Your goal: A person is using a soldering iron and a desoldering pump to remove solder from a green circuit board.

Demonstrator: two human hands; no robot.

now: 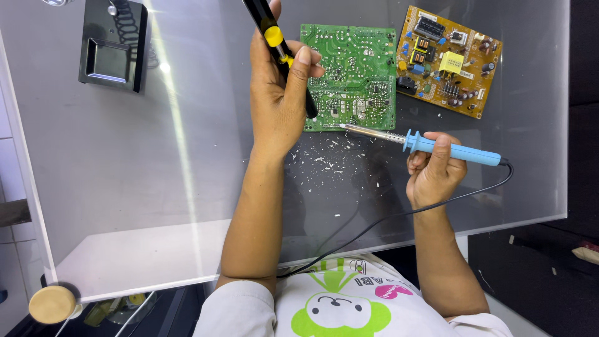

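Observation:
My left hand [279, 93] grips a black desoldering pump with a yellow button [272, 36], held upright, its nozzle touching the lower left part of a green circuit board [359, 56] that lies solder side up. My right hand [432, 171] holds a soldering iron by its blue handle [458, 151]. The metal tip [365, 130] points left and reaches the board's lower edge, close to the pump's nozzle. The iron's black cable [399, 215] runs back toward my body.
A second, yellow-brown circuit board [446, 59] with components facing up lies right of the green one. A black soldering iron stand [113, 47] sits at the far left. Pale solder flakes [327, 162] are scattered on the transparent tabletop [125, 175]. A round wooden knob [52, 304] is at the lower left corner.

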